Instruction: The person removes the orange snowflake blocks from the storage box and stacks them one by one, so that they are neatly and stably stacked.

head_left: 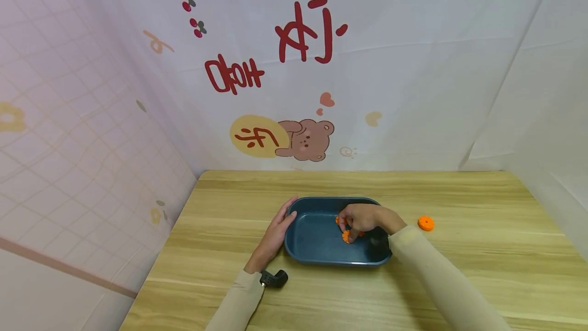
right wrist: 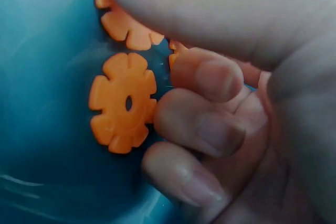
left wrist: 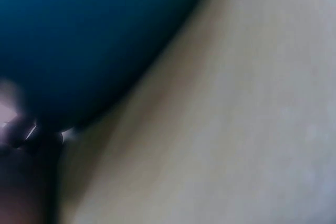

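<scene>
A dark blue rectangular tray [head_left: 317,257] lies on the wooden table [head_left: 482,269]. My left hand [head_left: 284,219] rests with straight fingers against the tray's left rim. My right hand [head_left: 356,221] is inside the tray, fingers curled over orange notched discs. In the right wrist view one disc [right wrist: 123,109] lies flat on the tray floor [right wrist: 47,51], touching my curled fingers [right wrist: 205,127]. A second disc [right wrist: 126,27] lies under my thumb. The edge of a third disc [right wrist: 176,50] shows pinched between thumb and fingers. The left wrist view is a blur of blue tray wall [left wrist: 79,40] and table [left wrist: 236,129].
Another orange disc [head_left: 425,223] lies on the table to the right of the tray. Printed fabric walls [head_left: 294,91] close in the table at the back and both sides. A black wrist camera [head_left: 275,278] sits on my left wrist.
</scene>
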